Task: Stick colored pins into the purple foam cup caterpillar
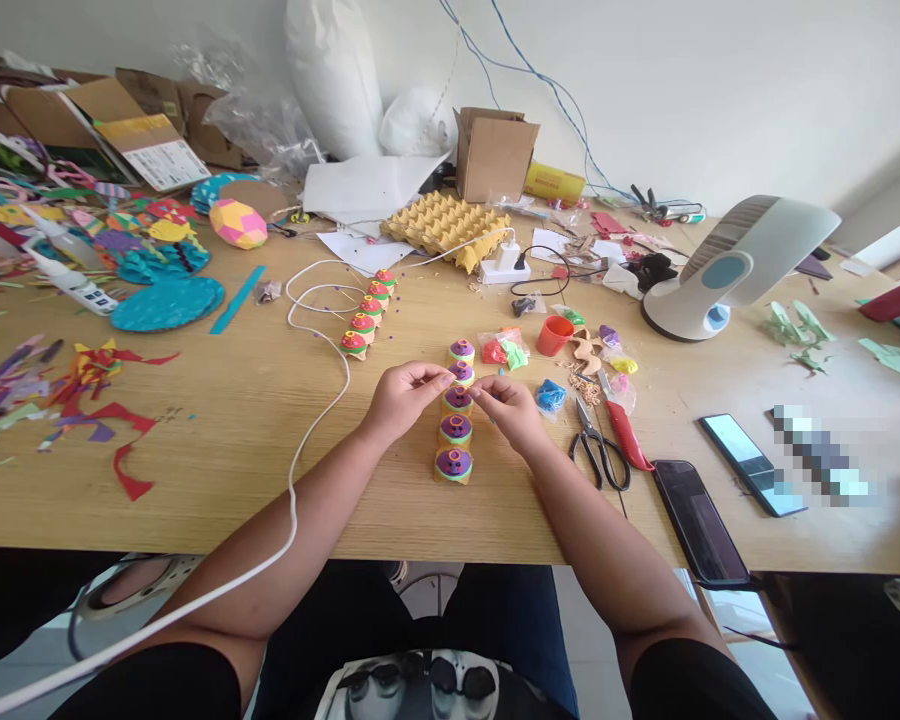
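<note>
A strip of egg-carton cups (pixel 455 430) runs away from me on the table, topped with purple clay, orange rings and small dark face marks. My left hand (pixel 411 398) is at its left side, thumb and forefinger pinched together by the second cup from the far end. From the right, my right hand (pixel 511 408) reaches the middle cup with its fingertips pinched. Whatever small piece either pinch may hold is too small to make out. A second strip of cups (pixel 368 316), with red tops and green edges, stands farther back on the left.
Clay packets (pixel 550 396), a red cup (pixel 555 336), black-handled scissors (pixel 598 446) and a red-handled knife (pixel 628 434) lie right. Phones (pixel 701 522) are nearer the edge. A white cable (pixel 294 480) crosses my left arm. A fan (pixel 735 265) and yellow egg tray (pixel 446 225) stand behind.
</note>
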`<state>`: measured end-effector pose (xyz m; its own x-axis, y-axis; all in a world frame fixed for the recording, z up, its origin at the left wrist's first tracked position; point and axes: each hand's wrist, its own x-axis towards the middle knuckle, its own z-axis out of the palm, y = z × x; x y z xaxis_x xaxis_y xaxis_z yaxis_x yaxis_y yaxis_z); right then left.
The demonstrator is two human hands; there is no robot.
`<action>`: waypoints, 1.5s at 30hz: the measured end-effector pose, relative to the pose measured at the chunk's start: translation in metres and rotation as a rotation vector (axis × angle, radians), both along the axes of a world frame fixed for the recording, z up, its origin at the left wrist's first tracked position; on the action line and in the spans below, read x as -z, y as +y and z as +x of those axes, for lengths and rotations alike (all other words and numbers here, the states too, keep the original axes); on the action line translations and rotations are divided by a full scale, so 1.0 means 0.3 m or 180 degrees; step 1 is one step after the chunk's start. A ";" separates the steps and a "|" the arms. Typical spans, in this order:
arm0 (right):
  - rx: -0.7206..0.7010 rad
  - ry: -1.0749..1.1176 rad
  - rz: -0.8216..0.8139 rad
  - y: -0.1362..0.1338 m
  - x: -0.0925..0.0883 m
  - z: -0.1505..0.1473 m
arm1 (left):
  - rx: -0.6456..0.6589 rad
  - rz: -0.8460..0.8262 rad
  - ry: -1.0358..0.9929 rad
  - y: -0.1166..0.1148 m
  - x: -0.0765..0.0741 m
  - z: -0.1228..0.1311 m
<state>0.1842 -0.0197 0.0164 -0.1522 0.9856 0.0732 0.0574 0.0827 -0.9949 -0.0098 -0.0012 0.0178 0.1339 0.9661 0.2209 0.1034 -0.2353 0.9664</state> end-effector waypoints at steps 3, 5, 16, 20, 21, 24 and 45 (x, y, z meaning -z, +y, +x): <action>0.0111 0.0067 -0.0010 0.000 0.000 0.001 | 0.0222 -0.0187 -0.0317 0.003 0.003 0.001; 0.0166 0.0136 -0.0045 -0.001 -0.001 0.001 | 0.0359 -0.0308 -0.0482 0.005 0.006 0.003; 0.0165 0.0176 -0.0031 -0.001 0.000 -0.003 | 0.0139 -0.0220 -0.0468 0.002 0.004 -0.002; 0.0148 0.0129 -0.0016 0.000 0.007 -0.004 | -0.0011 -0.0098 -0.0329 0.001 0.004 0.000; 0.0148 0.0107 -0.0014 -0.001 0.007 -0.004 | -0.0056 -0.0081 -0.0292 0.001 0.006 0.001; 0.0151 0.0116 -0.0001 -0.005 0.003 -0.007 | -0.0129 -0.0079 -0.0296 0.002 0.010 0.001; 0.0333 -0.0267 0.0269 -0.002 -0.007 -0.001 | -0.0226 -0.0354 -0.0685 0.005 0.013 0.024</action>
